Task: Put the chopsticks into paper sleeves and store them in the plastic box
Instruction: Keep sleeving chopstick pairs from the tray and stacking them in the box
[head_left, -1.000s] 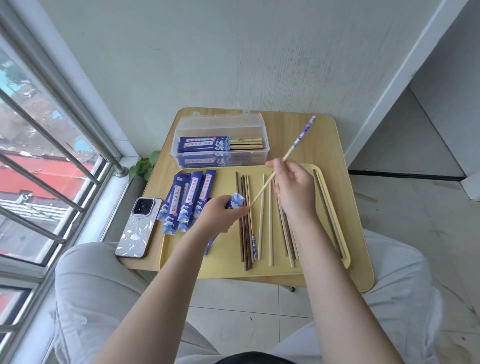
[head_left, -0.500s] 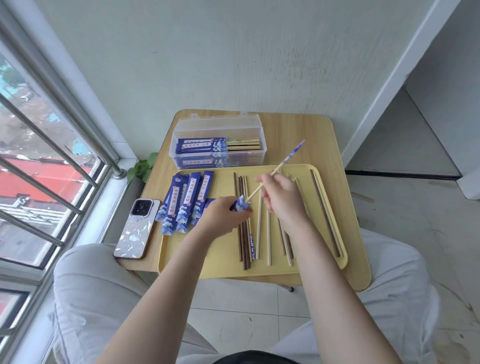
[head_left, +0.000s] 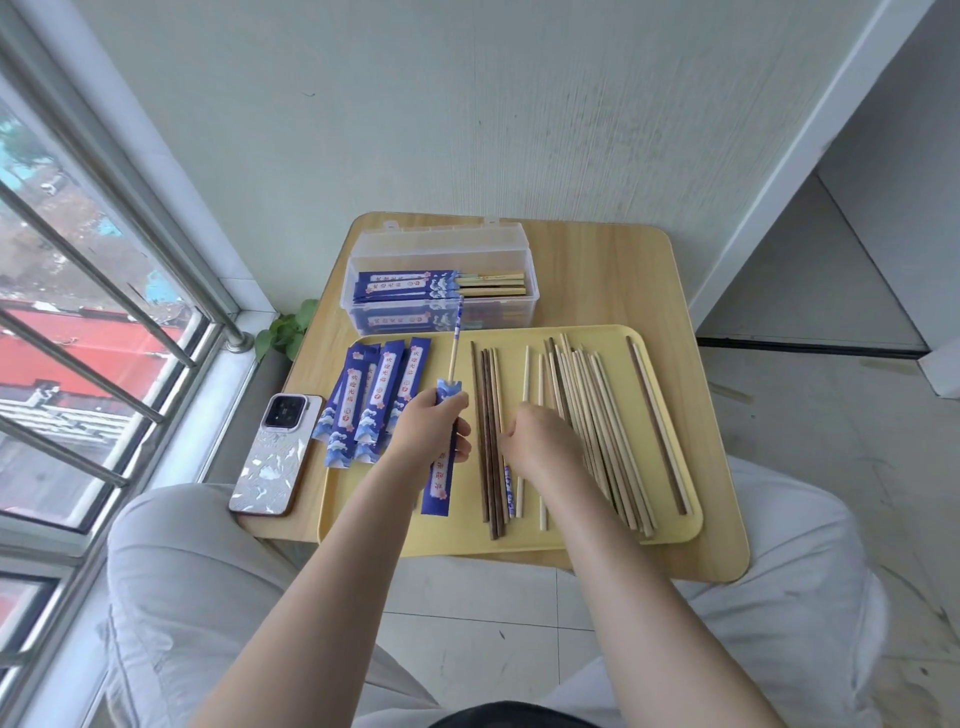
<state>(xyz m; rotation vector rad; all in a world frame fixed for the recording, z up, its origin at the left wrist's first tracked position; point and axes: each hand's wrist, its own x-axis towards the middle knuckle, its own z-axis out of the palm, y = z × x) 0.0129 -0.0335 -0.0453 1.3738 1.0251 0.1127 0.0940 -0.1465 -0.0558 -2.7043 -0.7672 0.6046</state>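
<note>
The left hand (head_left: 434, 434) is gripping a blue paper sleeve (head_left: 440, 467), fingers curled round its upper part, and holding it over the left half of the yellow tray (head_left: 670, 535). A chopstick (head_left: 454, 353) with a blue patterned top is sticking out of the sleeve's far end, its tip reaching toward the plastic box (head_left: 441, 283). The right hand (head_left: 537, 441) is resting just right of the left, over the loose chopsticks (head_left: 597, 431) lying lengthwise on the tray; its fingers are bent downward, but whether they are pinching a stick is hard to tell. Spare sleeves (head_left: 371, 400) are lying fanned at the tray's far left corner, beside a phone (head_left: 275, 457) near the left edge of the wooden bench (head_left: 665, 291). The open box is sitting at the far side of the bench, touching the tray's far rim, with sleeved pairs stacked inside. Bare wood is showing right of the box, and the tray's near edge is lying close to the bench's near edge.
</note>
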